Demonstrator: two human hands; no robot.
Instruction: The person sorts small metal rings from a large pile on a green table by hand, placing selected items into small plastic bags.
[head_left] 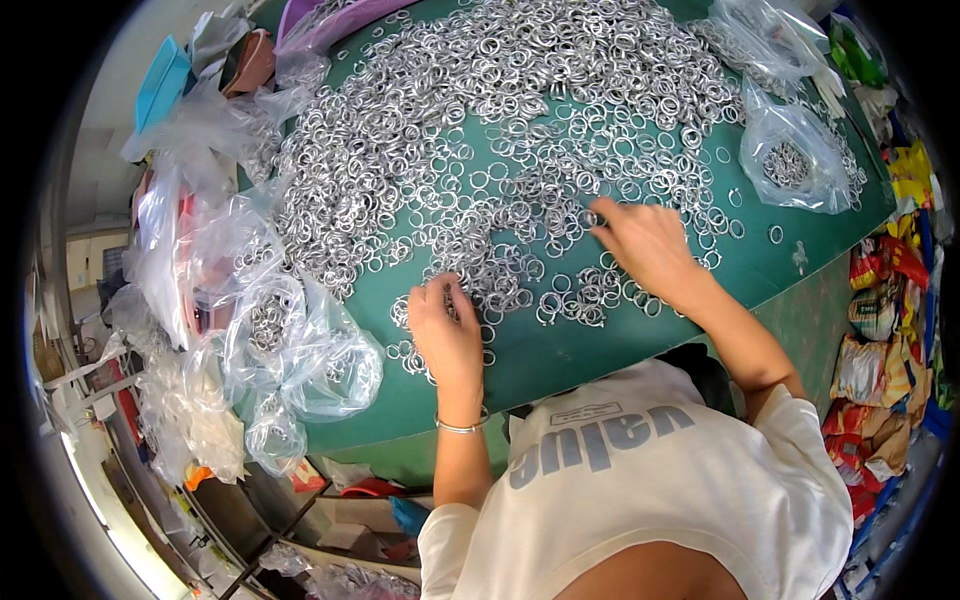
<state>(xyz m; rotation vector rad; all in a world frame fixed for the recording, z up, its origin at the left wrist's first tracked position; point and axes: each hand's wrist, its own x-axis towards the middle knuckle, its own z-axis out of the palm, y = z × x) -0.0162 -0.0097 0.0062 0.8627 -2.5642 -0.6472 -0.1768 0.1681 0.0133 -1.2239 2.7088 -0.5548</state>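
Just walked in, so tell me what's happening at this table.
A person leans over a green table covered in a big heap of small silver metal rings. Both hands rest flat among the rings: the left hand at the near edge of the pile, the right hand farther in. Clear plastic bags holding more rings sit alongside.

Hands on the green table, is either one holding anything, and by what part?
Cannot be told for sure. The left hand lies palm down on the rings; the right hand has fingertips among them. Any grip is hidden.

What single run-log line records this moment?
left hand: flat on metal rings | right hand: fingers in rings | surface: green table | nearby: clear bags
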